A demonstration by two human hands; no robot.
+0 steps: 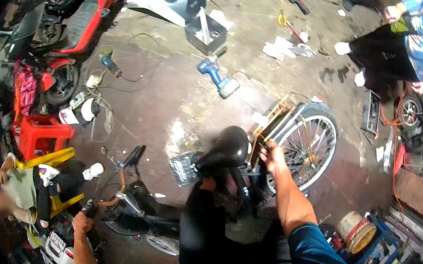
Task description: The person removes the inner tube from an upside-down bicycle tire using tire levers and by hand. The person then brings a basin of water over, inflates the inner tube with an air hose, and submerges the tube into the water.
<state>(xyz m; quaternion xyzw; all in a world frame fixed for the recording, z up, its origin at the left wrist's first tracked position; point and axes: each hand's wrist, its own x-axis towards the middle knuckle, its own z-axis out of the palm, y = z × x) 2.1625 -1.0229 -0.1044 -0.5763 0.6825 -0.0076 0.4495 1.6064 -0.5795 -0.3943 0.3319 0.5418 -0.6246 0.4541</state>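
A bicycle stands in front of me, turned so its front is to the left and its rear wheel (317, 140) to the right. My left hand (82, 222) is closed round the near handlebar grip, beside the black front basket (130, 212). My right hand (272, 158) is closed at the front end of the rear rack (279, 120), whose bars look gold; the fingertips are partly hidden. Just left of that hand is the black saddle (232, 146). My dark-clothed legs cover much of the frame's middle.
A blue cordless drill (218, 77) lies beyond the bicycle, near a grey box (206, 35). Red scooters (91, 17), a red stool (42, 135) and a seated person (29, 194) are at left. Another person (411, 51) is at far right. A bucket (356, 233) stands near right.
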